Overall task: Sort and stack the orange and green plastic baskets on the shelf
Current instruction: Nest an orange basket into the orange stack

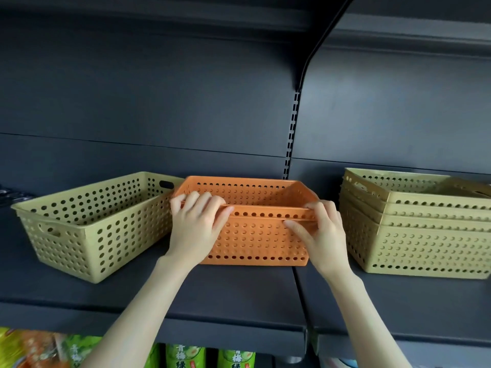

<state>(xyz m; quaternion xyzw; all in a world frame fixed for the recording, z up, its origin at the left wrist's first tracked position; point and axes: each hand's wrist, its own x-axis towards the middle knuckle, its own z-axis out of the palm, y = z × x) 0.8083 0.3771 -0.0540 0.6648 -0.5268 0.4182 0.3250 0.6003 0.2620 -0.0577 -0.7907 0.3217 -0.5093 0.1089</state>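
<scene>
**Both hands on the orange basket rim**

Left hand (198, 221) curls over the near rim of the orange basket (255, 240), fingers hooked inside and thumb pressed on the outer wall. Right hand (317, 232) clamps the same rim toward its other end, thumb lying along the outside just under the lip. Between the two hands a second orange rim line shows just below the top one, so this looks like two orange baskets nested, though I cannot tell for certain.

Just beside the left hand, on its outer side, sits a single green basket (98, 224), turned at an angle and touching or nearly touching the orange one. Beyond the right hand, a short way apart, stands a nested stack of green baskets (425, 229), with something loose lying tilted inside the top one.

By my reading, the step in hand is seating or lifting the orange basket. The loose green one is not yet sorted, so the next move probably calls for carrying it past the orange basket and squaring it over the green stack before lowering.

Everything rests on a dark shelf (225, 296) with a dark back panel and a slotted upright (291, 134). Below the shelf edge, green drink packages (186, 355) show.
</scene>
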